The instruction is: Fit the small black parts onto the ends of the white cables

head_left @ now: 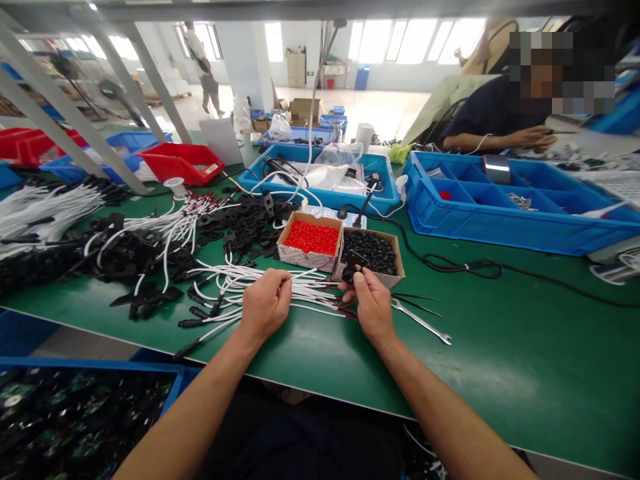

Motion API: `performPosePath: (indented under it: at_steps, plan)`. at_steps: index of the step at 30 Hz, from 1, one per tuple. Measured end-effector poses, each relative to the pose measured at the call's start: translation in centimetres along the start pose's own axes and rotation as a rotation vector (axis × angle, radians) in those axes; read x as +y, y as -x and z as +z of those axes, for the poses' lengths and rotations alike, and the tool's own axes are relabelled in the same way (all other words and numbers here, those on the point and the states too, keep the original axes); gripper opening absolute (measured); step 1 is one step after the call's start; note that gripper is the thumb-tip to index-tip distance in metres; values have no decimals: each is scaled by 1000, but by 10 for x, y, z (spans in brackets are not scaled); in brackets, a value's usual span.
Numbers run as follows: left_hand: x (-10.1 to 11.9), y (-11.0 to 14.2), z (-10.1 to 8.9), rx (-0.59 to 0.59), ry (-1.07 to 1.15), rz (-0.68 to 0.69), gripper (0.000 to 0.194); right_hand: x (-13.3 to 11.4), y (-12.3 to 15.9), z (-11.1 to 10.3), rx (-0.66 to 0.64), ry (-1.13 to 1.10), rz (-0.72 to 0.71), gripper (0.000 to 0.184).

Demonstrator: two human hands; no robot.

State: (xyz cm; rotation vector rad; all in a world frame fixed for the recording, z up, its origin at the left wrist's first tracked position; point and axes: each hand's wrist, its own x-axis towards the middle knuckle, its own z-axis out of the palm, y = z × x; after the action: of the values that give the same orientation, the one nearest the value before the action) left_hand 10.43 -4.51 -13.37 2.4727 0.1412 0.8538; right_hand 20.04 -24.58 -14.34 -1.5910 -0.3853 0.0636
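My left hand (267,301) is closed, its thumb and fingers pinched together over a bundle of white cables (313,291). What lies between those fingers is hidden. These cables have black connectors at the left and thin red and black wire ends at the right. My right hand (374,303) grips a small black plastic part (353,264) between thumb and fingers, just in front of a cardboard box of black pieces (373,250). Beside that box stands another holding small red pieces (312,238). An open-end wrench (423,321) lies right of my right hand.
Black plastic parts (245,223) and more white cables (45,207) cover the left of the green table (500,353). Blue bins (500,223) and a red bin (183,163) stand behind. A black cord (455,263) crosses the right side. A co-worker (480,123) sits at the far right.
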Motion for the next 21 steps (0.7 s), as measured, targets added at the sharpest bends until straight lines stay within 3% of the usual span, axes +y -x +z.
performPosePath:
  at_steps: [3, 8, 18, 21]
  plan:
    - [3, 6, -6, -14, 135, 27, 12, 4, -1, 1, 0, -75, 66, 44]
    - [5, 8, -7, -178, 209, 0, 16, 8, -4, 1, 10, -202, 146, 39]
    - [6, 2, -11, -257, 227, -124, 22, 2, -1, 1, -31, -81, 108, 39]
    - [9, 1, -10, -241, 228, -153, 22, -3, 2, 2, -57, 67, -33, 30]
